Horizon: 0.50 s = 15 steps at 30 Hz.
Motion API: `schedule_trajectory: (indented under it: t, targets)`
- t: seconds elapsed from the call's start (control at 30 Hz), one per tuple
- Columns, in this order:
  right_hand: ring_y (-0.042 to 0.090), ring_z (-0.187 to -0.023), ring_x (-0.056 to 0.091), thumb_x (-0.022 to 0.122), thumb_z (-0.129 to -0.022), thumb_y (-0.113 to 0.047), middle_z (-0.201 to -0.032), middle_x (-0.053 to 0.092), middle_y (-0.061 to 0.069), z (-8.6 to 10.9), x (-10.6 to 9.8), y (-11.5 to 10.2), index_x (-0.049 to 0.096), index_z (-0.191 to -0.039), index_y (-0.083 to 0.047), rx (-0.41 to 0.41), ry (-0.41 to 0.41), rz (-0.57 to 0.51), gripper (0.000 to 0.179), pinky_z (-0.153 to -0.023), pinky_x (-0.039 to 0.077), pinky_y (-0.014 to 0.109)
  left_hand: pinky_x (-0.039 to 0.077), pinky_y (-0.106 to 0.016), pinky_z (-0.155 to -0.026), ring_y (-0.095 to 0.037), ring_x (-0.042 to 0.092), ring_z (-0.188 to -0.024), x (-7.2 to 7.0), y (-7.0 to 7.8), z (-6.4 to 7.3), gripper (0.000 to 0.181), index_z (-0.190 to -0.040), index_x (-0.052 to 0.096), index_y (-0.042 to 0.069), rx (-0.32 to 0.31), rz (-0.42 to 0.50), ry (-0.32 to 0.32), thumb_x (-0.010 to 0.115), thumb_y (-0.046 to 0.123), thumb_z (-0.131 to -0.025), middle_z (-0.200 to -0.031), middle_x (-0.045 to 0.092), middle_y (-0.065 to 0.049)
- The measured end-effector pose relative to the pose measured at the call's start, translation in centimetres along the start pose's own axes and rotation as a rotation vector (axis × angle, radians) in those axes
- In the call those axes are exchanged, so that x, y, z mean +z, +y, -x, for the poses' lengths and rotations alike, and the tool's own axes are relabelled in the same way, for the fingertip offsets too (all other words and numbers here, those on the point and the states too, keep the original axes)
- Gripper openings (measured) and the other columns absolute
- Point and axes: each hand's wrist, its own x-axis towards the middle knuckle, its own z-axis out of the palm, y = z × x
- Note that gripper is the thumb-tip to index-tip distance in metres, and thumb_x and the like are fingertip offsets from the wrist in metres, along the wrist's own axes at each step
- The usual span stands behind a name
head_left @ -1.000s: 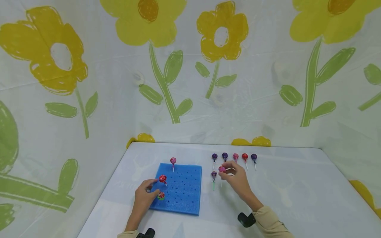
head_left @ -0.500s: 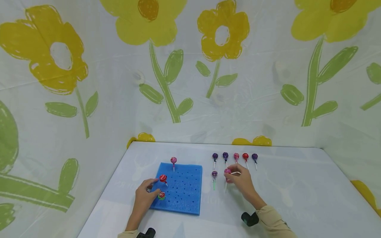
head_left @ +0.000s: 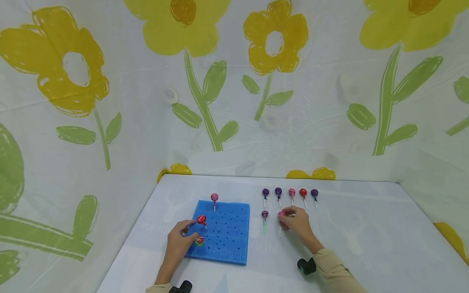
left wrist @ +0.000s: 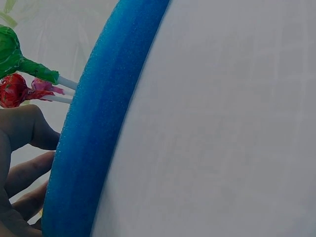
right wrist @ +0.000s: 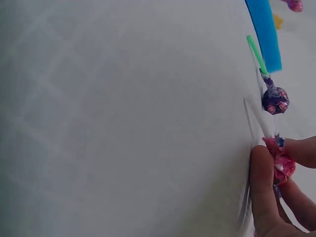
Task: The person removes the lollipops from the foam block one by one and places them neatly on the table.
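Now we're pinching 1 pink lollipop (head_left: pixel 281 214) in our right hand (head_left: pixel 298 221), resting our spread left hand (head_left: pixel 178 241) at the blue board (head_left: pixel 229 255)'s left edge.

At lower right, a pink-wrapped lollipop (right wrist: pixel 283 170) is pinched by the right hand (right wrist: pixel 266 197), its white stick (right wrist: pixel 258 117) directed up-left. Above are seen a purple-wrapped lollipop (right wrist: pixel 275 101) with green stick (right wrist: pixel 256 53) and, at upper right, part of a blue block (right wrist: pixel 266 37).
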Motion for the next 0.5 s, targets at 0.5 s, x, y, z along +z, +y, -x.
schedule_trajectory:
  t: [0.5]
  targets:
    - [0.016,-0.064,0.056,0.073,-0.080,-0.012,-0.094,0.062,0.011,-0.23,0.32,-0.16,0.063,-0.106,0.001,-0.044,-0.026,0.104,0.031,-0.056,0.052,0.027,0.048,-0.045,-0.089,-0.028,0.054,-0.104,-0.07,0.03,0.09,0.038,-0.117,0.065,0.006,0.006,0.014,-0.004,0.070,0.007,-0.080,-0.121,0.059,-0.012]
